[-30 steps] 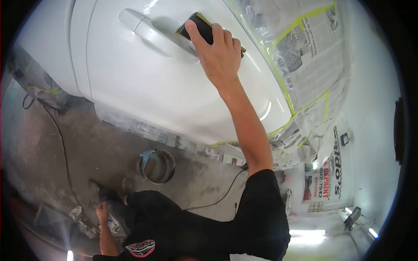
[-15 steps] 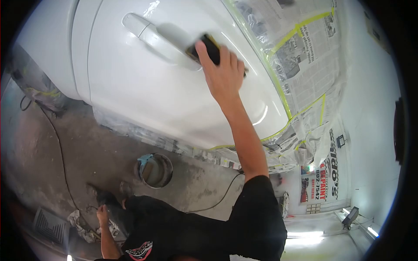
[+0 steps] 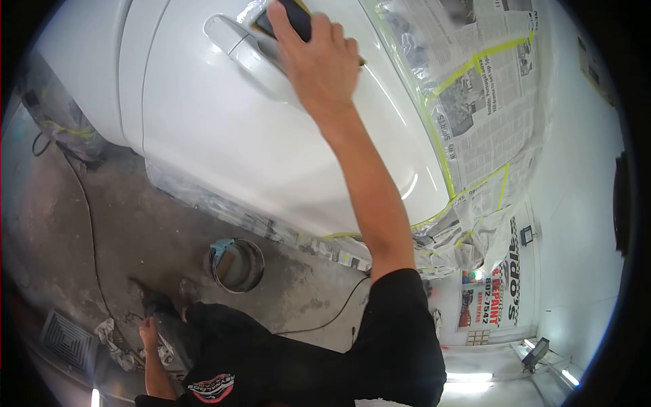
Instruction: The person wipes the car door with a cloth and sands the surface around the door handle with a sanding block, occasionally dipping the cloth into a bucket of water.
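My right hand (image 3: 324,71) is wrapped round a dark block (image 3: 293,22) with a yellowish edge. The block lies on a glossy white car panel (image 3: 224,142), beyond the white door handle (image 3: 251,57). Low at the left, my left hand (image 3: 148,334) hangs beside my leg with its fingers curled. What it holds, if anything, is too small to make out.
Newspaper and plastic masking (image 3: 498,102) with yellow-green tape borders the panel. A bucket (image 3: 260,268) with a blue cloth (image 3: 220,247) over its rim stands on the floor. Cables (image 3: 91,230) lie there too, near a floor fan or grate (image 3: 68,339).
My right hand has slid the block up the panel, from below the handle's level to near the top edge. My left hand has shifted slightly left in view.
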Tool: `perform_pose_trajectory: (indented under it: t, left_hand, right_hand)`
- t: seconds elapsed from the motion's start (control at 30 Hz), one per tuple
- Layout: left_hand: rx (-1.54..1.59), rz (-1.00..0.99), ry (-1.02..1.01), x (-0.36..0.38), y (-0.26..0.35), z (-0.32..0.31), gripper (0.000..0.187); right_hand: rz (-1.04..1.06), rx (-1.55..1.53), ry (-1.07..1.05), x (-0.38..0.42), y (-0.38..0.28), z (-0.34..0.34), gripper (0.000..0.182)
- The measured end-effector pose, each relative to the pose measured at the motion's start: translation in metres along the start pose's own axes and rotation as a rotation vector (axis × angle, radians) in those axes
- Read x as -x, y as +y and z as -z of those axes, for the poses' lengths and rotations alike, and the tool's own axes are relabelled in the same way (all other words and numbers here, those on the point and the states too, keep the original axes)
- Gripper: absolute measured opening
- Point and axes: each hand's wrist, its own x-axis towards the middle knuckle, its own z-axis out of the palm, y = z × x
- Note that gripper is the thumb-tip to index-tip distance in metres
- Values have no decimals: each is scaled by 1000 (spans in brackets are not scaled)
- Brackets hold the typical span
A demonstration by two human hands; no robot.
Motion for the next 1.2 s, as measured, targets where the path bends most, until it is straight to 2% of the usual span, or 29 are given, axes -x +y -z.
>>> perform_pose_trajectory:
  t: [0.03,0.13,0.23,0.3,0.43,0.53,0.57,0.67,0.77,0.9,1.0,1.1,1.2]
  left_hand:
    - [21,6,-9,-1,-1,-1,42]
    - [132,-28,49,-1,-10,-13,42]
    - [73,-24,43,7,0,-8,43]
    - [45,-9,53,4,2,-9,43]
    - [120,7,112,5,8,-16,43]
    - [6,-15,101,15,5,-7,43]
    - [-38,-29,106,11,6,-10,43]
    - [73,4,117,-2,-16,-14,42]
    - [129,-9,95,-2,-15,-14,41]
    - [96,-24,107,-2,-10,-9,42]
    - [168,-9,93,-7,-8,-17,42]
    - [96,-13,71,0,-6,-10,42]
    - [-21,-2,89,-5,-5,-2,43]
  right_hand:
    - [37,6,-10,2,6,1,49]
    - [-101,26,56,26,9,4,51]
    - [36,-4,72,-9,-17,-12,48]
    - [162,-66,104,-22,-6,-13,45]
    - [-30,43,77,10,11,0,47]
    - [133,38,32,-16,-7,-10,63]
    - [154,36,-11,-21,-7,-6,62]
    - [101,-13,-11,-1,9,7,58]
    - [96,-25,6,-6,-11,-4,59]
    - [164,-16,2,-4,3,-1,65]
    - [70,-15,-28,2,-5,4,64]
    - [134,-36,-81,-17,-11,-1,63]
    - [195,-9,32,0,13,-1,60]
